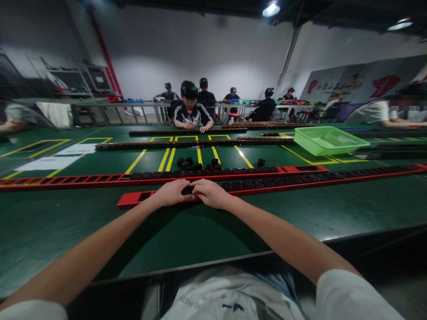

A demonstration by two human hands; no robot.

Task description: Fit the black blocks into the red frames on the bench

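Pale walls (207, 49) and hanging lamps (271, 9) enclose the room, where several people sit or stand at tables in the background; before you spreads a green worktop (83, 222), marked out with yellow lines (136, 161). Your left hand (171, 192) and right hand (209, 193) meet over the near red rail (128, 202), which lies close to your side of the worktop and runs off toward your right; your fingers are bent, with the fingertips close together at the rail, but what sits between them is hidden, so I cannot tell whether you grip a piece or only press on it. To the right of your hands, a row of black pieces (258, 183) sits in that rail; near its left end, one slot shows dark. Just beyond lies the far red rail (66, 181), with black pieces along its middle and bare slots to the left; loose black parts (190, 165) lie behind it. Farther off, long dark strips (200, 145) cross the worktop; a light green basket (328, 148) stands to the right, white sheets (50, 163) lie to the left, and a co-worker (193, 116) sits opposite you.
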